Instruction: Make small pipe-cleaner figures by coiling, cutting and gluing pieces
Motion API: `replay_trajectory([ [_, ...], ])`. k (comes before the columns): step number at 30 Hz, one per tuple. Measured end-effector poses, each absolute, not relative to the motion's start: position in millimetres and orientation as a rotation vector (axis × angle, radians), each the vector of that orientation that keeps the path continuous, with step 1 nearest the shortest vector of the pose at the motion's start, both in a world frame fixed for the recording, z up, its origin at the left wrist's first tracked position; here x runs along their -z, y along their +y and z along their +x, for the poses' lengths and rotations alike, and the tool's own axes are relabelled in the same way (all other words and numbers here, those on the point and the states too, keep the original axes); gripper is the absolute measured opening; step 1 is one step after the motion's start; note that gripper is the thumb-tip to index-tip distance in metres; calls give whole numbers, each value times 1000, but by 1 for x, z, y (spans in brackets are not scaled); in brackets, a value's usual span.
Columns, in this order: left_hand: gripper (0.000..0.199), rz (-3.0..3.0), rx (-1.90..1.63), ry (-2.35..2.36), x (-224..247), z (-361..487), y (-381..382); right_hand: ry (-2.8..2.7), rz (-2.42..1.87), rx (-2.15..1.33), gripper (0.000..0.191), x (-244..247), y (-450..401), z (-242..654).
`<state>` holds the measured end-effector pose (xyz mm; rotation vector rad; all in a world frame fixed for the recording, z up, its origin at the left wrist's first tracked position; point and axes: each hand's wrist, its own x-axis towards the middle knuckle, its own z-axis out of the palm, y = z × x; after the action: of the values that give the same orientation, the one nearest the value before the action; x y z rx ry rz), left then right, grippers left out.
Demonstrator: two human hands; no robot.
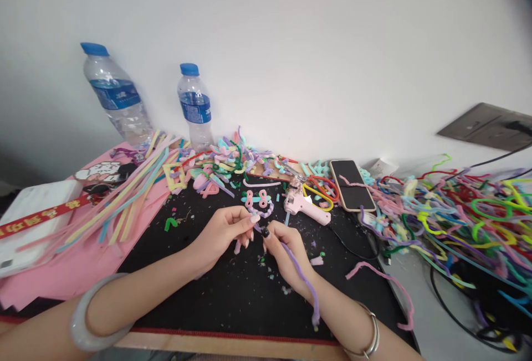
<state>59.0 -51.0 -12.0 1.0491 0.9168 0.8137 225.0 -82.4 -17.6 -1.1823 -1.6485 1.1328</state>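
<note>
A purple fuzzy stem (302, 277) runs between my two hands, and its long tail hangs down over my right wrist. My left hand (233, 229) pinches it between thumb and finger. Close beside, almost fingertip to fingertip, my right hand (286, 247) is also closed on it. Just beyond the fingers lies a twisted purple and pale piece (266, 211), partly hidden by my left hand. Behind that are pink loops (262, 199) on a teal strip. A pink glue gun (305, 207) lies to the right of them.
Straight pastel stems (137, 189) lie on pink paper at the left. Two bottles (118, 98) (195, 107) lean near the wall. A phone (352, 186) and a tangled heap of stems (490, 211) are on the right. Scraps dot the black mat (233, 305).
</note>
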Motion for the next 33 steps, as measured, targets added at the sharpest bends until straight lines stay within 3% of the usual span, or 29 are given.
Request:
replay_trajectory([
  [7, 31, 1397, -615, 869, 8, 53, -45, -1511, -1186, -1215, 41, 22, -79, 229],
  [16, 19, 1385, -281, 782, 11, 54, -53, -1714, -1091, -1340, 41, 15, -81, 226],
  [24, 23, 1342, -550, 817, 10, 54, -41, -1336, -1073, -1326, 34, 27, -77, 227],
  [27, 33, 1347, -607, 828, 9, 53, -40, -1352, -1064, -1334, 32, 28, -77, 227],
  [33, 33, 1423, -692, 830, 9, 52, -45, -1538, -1104, -1285, 28, 23, -77, 227],
])
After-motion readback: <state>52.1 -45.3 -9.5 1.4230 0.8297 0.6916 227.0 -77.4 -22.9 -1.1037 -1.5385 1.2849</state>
